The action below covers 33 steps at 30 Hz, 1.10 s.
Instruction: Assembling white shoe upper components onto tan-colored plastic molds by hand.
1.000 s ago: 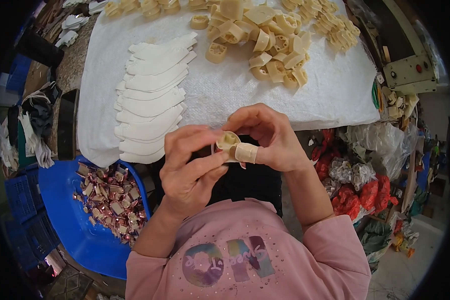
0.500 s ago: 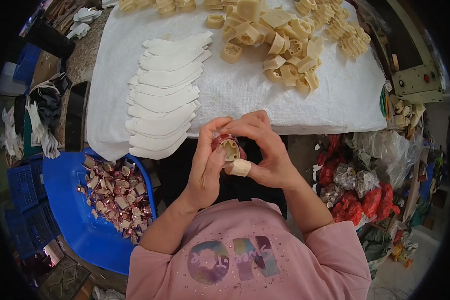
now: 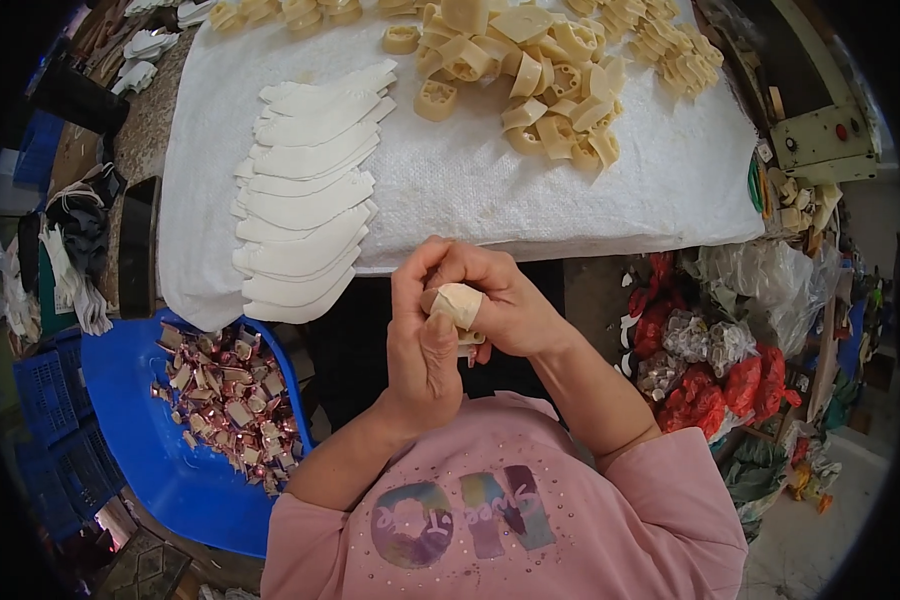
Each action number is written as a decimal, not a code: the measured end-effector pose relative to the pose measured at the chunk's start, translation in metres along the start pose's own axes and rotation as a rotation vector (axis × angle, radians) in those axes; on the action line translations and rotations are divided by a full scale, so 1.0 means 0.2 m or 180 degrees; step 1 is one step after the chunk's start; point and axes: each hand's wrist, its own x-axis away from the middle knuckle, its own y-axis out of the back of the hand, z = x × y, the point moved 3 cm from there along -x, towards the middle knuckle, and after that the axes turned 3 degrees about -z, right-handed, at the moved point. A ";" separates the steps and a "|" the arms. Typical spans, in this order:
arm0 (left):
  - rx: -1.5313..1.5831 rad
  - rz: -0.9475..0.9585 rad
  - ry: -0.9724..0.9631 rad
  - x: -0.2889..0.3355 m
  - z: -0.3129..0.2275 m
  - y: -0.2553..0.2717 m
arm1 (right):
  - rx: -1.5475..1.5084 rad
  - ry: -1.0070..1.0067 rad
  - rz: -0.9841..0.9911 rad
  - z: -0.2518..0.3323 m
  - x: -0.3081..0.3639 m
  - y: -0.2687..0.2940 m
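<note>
Both hands meet in front of my chest, closed round a small cream plastic piece (image 3: 468,341). Only its lower end peeks out below the fingers, with a glint of shiny pink beside it. My left hand (image 3: 418,345) grips it from the left, thumb pointing up along it. My right hand (image 3: 502,298) wraps it from the right; beige tape covers its thumb, which lies across the top. On the white-covered table (image 3: 490,200) ahead, curved white sheet pieces (image 3: 305,195) lie overlapped in a column. Hollow cream plastic pieces (image 3: 560,90) are heaped beyond.
At lower left, a blue basin (image 3: 150,430) holds many shiny pink-and-cream pieces (image 3: 240,400). A dark phone-like slab (image 3: 139,245) lies left of the white cover. Red and clear plastic bags (image 3: 695,400) are piled at right, below a pale green metal box (image 3: 820,150).
My right hand has turned over the piece, its taped thumb moving up onto it. The hollow end that faced up is now mostly hidden. The view has shifted slightly.
</note>
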 end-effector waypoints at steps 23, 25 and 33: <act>0.1549 -0.0352 0.0842 -0.06 0.05 0.08 | 0.0331 0.0433 -0.0513 -0.04 0.02 -0.02; 0.1357 -0.0547 0.0962 -0.06 0.05 0.09 | 0.0298 0.0764 -0.0731 -0.01 0.01 0.01; -0.1042 -0.0058 -0.0615 -0.09 -0.02 0.09 | 0.2597 0.0640 -0.0728 0.13 0.00 0.00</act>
